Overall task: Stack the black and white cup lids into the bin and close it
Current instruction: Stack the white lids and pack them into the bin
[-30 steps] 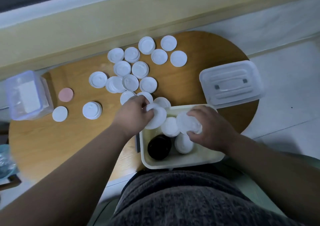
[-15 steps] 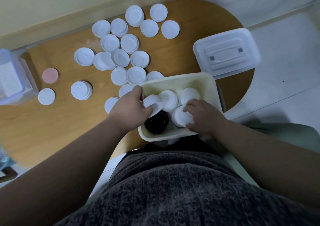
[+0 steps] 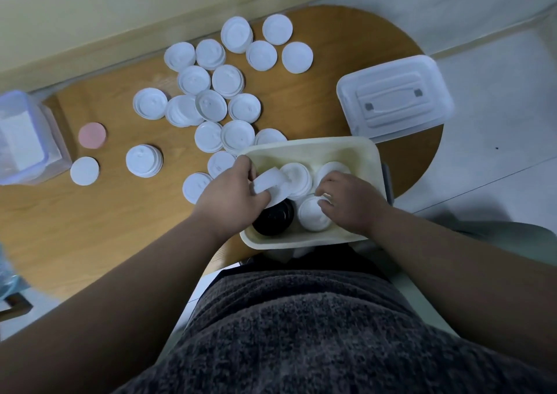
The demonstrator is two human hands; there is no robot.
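Cream rectangular plastic bin (image 3: 304, 149) at near table edge holds black lid stack (image 3: 275, 217) and white lid stacks (image 3: 312, 217). Left hand (image 3: 232, 196) pinches tilted white round lid (image 3: 269, 187) above the black stack. Right hand (image 3: 351, 202) fingertips grasp near white stack. Beyond: loose white lids (image 3: 211, 83) scattered on the round wooden table (image 3: 120, 212), translucent bin cover (image 3: 394, 98) far right.

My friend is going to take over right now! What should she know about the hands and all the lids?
Left hand: holding white lids, tilted, over the bin.
Right hand: fingers resting on a white stack inside the bin, near side.
In the bin: a black stack and about three white stacks.
Done: some lids are binned.
Left: many white lids are spread on the table; stack them in, then fit the bin lid, which lies on the table to the right.
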